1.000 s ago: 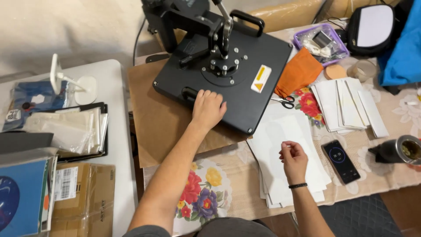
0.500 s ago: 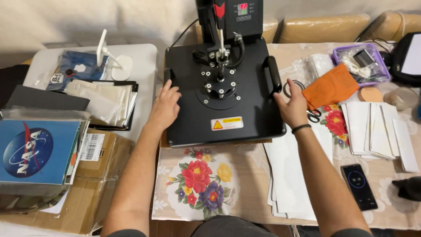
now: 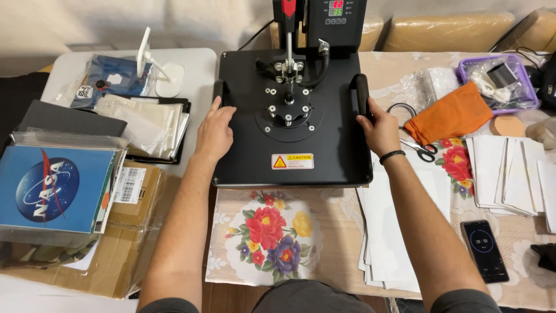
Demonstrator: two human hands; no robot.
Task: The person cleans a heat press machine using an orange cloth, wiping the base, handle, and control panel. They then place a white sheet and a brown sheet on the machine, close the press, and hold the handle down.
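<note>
Press (image 3: 292, 116) now square to person; left hand (image 3: 214, 132) stays flat on plate, right hand (image 3: 379, 130) now grips side handle (image 3: 362, 95), fingertips hidden.

Table (image 3: 405, 69) under floral cloth (image 3: 266, 232): press (image 3: 292, 124) at 12 o'clock, paper stack (image 3: 394, 232) at 4, phone (image 3: 485, 250) at 4, orange pouch (image 3: 454, 119), scissors (image 3: 420, 148) at 2.

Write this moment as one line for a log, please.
left hand: flat on heat press left edge | right hand: gripping right side handle | nearby: scissors, phone, white sheets
</note>
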